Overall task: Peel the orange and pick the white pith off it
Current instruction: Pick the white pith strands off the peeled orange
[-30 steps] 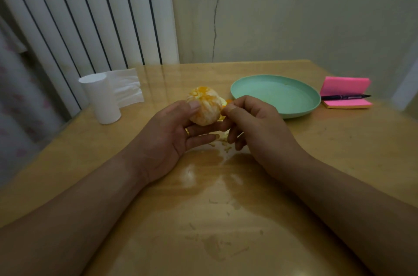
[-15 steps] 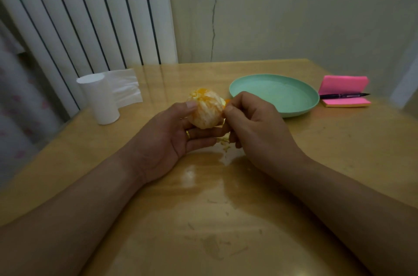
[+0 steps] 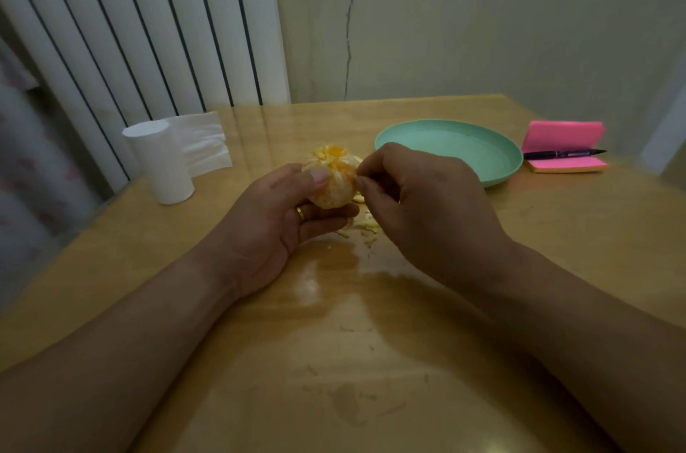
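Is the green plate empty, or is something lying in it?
Empty: the green plate shows only its bare inside; peel scraps lie on the table.

Both bare forearms are stretched forward. The left hand is turned palm-up, with thumb and curled fingers wrapped round the orange. The right hand is held knuckles-up, fingers curled, thumb and forefinger pinched at the orange's right side.

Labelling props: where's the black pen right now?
Head view, far right: the black pen lies across the pink sticky notes, just right of the green plate.
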Demonstrator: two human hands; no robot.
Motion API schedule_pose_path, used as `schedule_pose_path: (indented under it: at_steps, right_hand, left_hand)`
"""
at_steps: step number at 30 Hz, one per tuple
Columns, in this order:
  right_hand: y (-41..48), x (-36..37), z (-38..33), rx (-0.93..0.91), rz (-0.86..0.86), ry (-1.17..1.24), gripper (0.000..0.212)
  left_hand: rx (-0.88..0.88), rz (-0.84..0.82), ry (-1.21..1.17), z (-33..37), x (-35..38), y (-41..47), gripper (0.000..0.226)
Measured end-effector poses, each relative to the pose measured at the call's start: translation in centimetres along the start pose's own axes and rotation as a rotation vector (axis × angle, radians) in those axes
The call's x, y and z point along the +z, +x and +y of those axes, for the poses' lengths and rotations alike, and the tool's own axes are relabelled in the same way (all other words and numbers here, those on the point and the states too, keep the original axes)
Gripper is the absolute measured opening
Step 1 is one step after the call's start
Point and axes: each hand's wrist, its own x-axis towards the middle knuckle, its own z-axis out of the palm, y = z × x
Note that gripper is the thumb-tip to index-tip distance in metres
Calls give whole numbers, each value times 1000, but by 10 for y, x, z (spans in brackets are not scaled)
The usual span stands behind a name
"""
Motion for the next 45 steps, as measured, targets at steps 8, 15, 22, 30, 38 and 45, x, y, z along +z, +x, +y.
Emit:
schedule_pose_path:
  at_steps: [8,15,22,30,38,45]
  right_hand:
    - [5,-2,-4,-66,13,-135,12]
    - [4,-2,-7,-51,58,-102,12]
    - [1,-2,-6,-15,15,-48,16]
    - [-3,3,-7,400,-150,423,29]
    - [-4,7,-9,388,-57,405,8]
    - [0,-2,-6,53,-51,-36,11]
  left_hand:
    - [33,-8,41,-2,4,0,53]
    - [33,-28,78,-1,6,-1,56]
    - [-29,-41,-52,2,4,-2,52]
    - [-112,-71,-158,9,5,-4,55]
    - [-62,-56,-97,1,0,-1,51]
    - [27,45,89,0,4,-1,51]
